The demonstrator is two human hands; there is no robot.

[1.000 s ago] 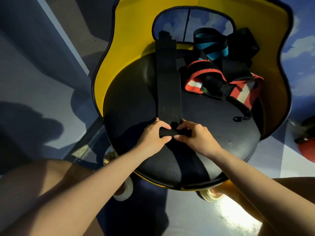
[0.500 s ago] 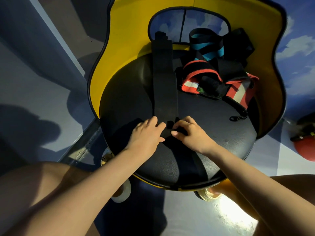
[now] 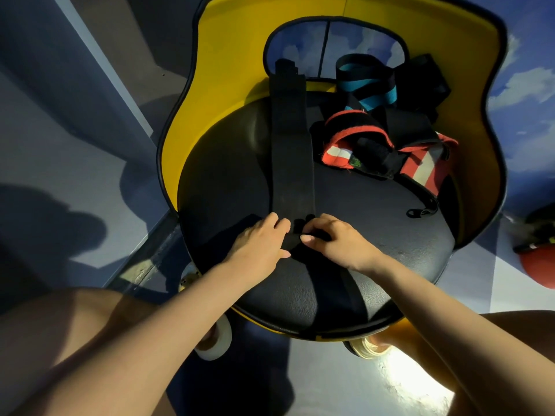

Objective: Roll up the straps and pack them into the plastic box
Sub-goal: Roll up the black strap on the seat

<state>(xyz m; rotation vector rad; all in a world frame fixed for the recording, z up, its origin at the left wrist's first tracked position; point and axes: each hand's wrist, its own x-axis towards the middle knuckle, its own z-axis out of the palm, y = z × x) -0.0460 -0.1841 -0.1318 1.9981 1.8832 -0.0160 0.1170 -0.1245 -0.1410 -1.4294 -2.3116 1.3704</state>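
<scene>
On the round black leather-grained seat (image 3: 375,235) of a yellow-backed chair (image 3: 234,70), a wide black woven strap (image 3: 291,145) lies flat, running from the backrest toward the person. Left hand (image 3: 258,247) and right hand (image 3: 339,238) pinch its tightly rolled near end with curled fingers (image 3: 309,238). Behind lie a red-and-white striped strap (image 3: 420,166) and a blue-and-black strap (image 3: 366,85), heaped loosely. Compared with half a second ago, the roll shows again between the thumbs.

Black strap (image 3: 290,139), red-white striped strap (image 3: 420,166), teal-striped strap (image 3: 365,82), yellow-backed black seat (image 3: 228,175).
</scene>
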